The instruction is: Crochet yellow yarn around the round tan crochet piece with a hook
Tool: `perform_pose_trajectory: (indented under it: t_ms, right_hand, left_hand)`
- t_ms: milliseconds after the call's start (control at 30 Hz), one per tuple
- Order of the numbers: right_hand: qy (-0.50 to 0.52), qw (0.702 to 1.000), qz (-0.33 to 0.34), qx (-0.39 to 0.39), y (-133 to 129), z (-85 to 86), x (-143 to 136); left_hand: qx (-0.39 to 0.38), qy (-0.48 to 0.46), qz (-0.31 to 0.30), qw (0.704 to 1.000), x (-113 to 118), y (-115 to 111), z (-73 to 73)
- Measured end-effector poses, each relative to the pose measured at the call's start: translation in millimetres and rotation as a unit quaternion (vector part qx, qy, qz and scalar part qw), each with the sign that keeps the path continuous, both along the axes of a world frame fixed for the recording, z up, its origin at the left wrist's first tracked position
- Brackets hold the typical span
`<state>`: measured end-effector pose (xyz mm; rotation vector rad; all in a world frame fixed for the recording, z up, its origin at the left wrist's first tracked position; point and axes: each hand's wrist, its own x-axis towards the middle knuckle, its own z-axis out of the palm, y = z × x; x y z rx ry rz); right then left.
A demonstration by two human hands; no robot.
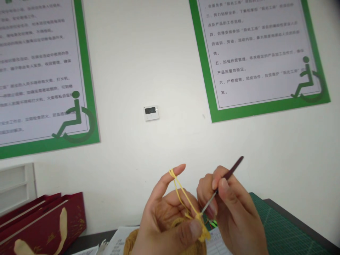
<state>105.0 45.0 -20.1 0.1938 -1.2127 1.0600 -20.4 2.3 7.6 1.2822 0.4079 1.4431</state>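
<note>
In my right hand (pixel 231 202) is a crochet hook (pixel 234 168) with a dark handle, gripped between thumb and fingers. Its thin metal shaft slants down to the left, and the tip meets a small yellow crochet piece (pixel 204 230). My left hand (pixel 167 216) pinches that piece between thumb and fingers. Yellow yarn (pixel 183 189) loops around my raised left index finger and runs down to the piece. Behind and below the left hand shows a mustard-brown fuzzy item (pixel 130 242), mostly hidden, its kind unclear.
Dark red gift bags (pixel 53 219) with cream handles stand at the lower left. A green cutting mat (pixel 281 223) lies on the right, printed papers (pixel 117 241) below. On the wall behind are green-framed posters (pixel 255 71) and a small white control panel (pixel 151 113).
</note>
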Motion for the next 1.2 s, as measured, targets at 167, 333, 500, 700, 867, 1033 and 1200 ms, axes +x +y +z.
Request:
perform_pose_trajectory:
  t_ms: [167, 333, 500, 700, 867, 1033, 1200]
  right_hand:
    - [-0.038, 0.998, -0.058, -0.006, 5.1, 2.2, -2.7]
    - [-0.036, 0.988, -0.148, 0.035, 8.4, -3.8, -3.4]
    - [-0.012, 0.989, -0.148, -0.008, 10.4, -3.6, -2.4]
    - [-0.017, 0.993, -0.118, -0.009, 14.0, -1.7, 0.4]
    - [-0.016, 0.993, -0.114, -0.010, 13.7, 0.7, 3.8]
    - [-0.008, 0.993, -0.113, 0.015, 14.1, 2.9, 8.8]
    - [-0.023, 0.986, -0.142, 0.088, 14.7, 4.5, 16.5]
  left_hand:
    - [-0.003, 0.003, 0.122, 0.993, 9.1, -4.0, 1.7]
    - [-0.007, -0.004, 0.162, 0.987, 11.9, -3.1, -1.2]
    - [-0.008, -0.007, 0.151, 0.989, 9.3, 0.4, -2.9]
    - [-0.013, -0.013, 0.157, 0.987, 7.3, -0.1, -0.9]
    - [-0.016, 0.006, 0.164, 0.986, 6.5, 0.0, -0.4]
    - [-0.029, 0.012, 0.147, 0.989, 4.2, -0.8, 1.4]
    - [-0.054, 0.020, 0.118, 0.991, 1.4, -1.7, 2.9]
